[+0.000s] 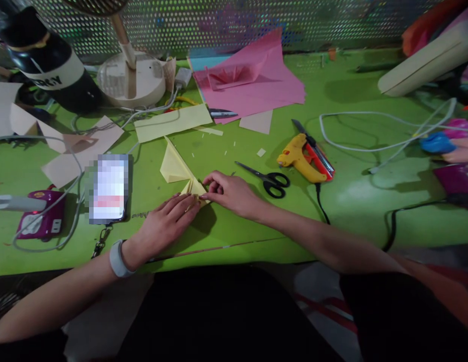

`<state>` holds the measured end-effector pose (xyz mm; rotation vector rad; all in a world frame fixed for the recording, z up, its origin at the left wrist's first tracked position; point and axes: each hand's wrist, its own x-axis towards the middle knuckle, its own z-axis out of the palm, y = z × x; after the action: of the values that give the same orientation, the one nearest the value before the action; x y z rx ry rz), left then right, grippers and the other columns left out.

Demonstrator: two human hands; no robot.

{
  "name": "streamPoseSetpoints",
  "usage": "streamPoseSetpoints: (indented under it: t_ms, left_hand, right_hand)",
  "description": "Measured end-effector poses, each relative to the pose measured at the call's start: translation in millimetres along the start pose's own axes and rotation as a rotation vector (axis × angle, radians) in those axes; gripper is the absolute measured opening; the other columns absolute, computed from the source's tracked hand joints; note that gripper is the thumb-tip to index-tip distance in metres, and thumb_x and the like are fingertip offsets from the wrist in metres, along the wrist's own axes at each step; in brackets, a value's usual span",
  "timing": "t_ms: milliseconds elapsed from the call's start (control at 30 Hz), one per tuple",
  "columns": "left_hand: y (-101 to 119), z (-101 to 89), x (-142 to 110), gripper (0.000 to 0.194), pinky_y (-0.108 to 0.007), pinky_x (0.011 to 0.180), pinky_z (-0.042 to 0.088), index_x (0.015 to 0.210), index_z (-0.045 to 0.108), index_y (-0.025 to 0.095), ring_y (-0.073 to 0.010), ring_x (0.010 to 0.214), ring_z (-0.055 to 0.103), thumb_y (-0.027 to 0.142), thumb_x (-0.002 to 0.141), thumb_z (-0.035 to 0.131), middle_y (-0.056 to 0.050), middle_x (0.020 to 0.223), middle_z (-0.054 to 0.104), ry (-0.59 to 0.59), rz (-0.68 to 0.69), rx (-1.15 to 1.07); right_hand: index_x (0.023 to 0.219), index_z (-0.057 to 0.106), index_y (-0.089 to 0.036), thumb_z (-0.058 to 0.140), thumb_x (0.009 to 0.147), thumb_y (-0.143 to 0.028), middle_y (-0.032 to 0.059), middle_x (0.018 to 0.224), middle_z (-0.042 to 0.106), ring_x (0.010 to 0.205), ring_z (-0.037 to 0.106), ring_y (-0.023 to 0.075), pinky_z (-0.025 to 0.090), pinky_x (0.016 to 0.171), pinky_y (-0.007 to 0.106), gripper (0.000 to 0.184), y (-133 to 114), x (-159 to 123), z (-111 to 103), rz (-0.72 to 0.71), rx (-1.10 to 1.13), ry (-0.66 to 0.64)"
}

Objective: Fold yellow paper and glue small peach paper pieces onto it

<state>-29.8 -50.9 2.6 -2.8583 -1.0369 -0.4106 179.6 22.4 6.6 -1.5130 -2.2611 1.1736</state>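
- At far left, a purple socket block [56, 203] sits on the green surface [355, 186]; the print on it is too small for me to read.
- Behind it leans a black bottle [55, 68], its pale band lettered in dark capitals, seemingly ending in "GY".
- The phone [110, 186] has a blurred screen, nothing legible.
- Dark handwriting [140, 215] on the surface runs under the left hand [166, 218]; I can't make it out.
- That hand lies flattened over the near end of the folded yellow paper [175, 165]; whether its grip pinches, I can't tell.
- The paper's long axis slants away and leftward from both hands, which meet at its near end, about equally close.
- The right hand [228, 193] appears to pinch the paper's right edge between thumb and forefinger.
- Just beyond, black-handled scissors [269, 180] lie near the yellow glue gun [300, 158].
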Motion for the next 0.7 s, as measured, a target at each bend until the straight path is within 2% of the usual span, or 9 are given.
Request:
streamPoseSetpoints:
  t_ms: [67, 233, 400, 700]
  left_hand:
    - [3, -0.8, -1, 0.037, -0.046, 0.104, 0.05, 0.129, 0.053, 0.005, -0.0285, 0.121, 0.059, 0.007, 0.092, 0.051, -0.016, 0.128, 0.064, 0.02, 0.046, 0.0]
    - [13, -5.9, 0, 0.031, -0.038, 0.098, 0.055, 0.124, 0.056, 0.004, -0.025, 0.118, 0.062, 0.008, 0.095, 0.046, -0.016, 0.124, 0.067, 0.016, 0.241, -0.042]
    - [16, 1.5, 3, 0.032, -0.041, 0.096, 0.056, 0.124, 0.056, 0.001, -0.0295, 0.12, 0.061, 0.011, 0.095, 0.05, -0.02, 0.127, 0.064, 0.008, 0.19, -0.02]
    - [16, 9.9, 3, 0.032, -0.041, 0.092, 0.057, 0.124, 0.056, 0.001, -0.0297, 0.119, 0.061, 0.013, 0.094, 0.05, -0.022, 0.13, 0.062, -0.019, 0.162, -0.004]
  right_hand:
    - [0.101, 0.063, -0.019, 0.071, 0.083, -0.027, 0.001, 0.081, 0.07, 0.067, 0.061, 0.013, 0.045, 0.06, 0.027, 0.021, 0, 1, 0, 0.001, -0.017, 0.005]
    - [0.102, 0.063, -0.019, 0.07, 0.083, -0.037, 0.0009, 0.081, 0.07, 0.065, 0.061, 0.0135, 0.043, 0.058, 0.027, 0.027, 3, 2, 1, -0.023, -0.019, 0.016]
    - [0.104, 0.062, -0.018, 0.066, 0.086, -0.038, 0.0018, 0.084, 0.071, 0.067, 0.061, 0.0137, 0.044, 0.059, 0.027, 0.027, 2, 0, 0, -0.019, -0.015, -0.003]
    - [0.106, 0.062, -0.019, 0.06, 0.089, -0.042, 0.0028, 0.084, 0.071, 0.067, 0.061, 0.0147, 0.043, 0.058, 0.028, 0.029, 1, 1, 1, -0.031, -0.044, 0.004]
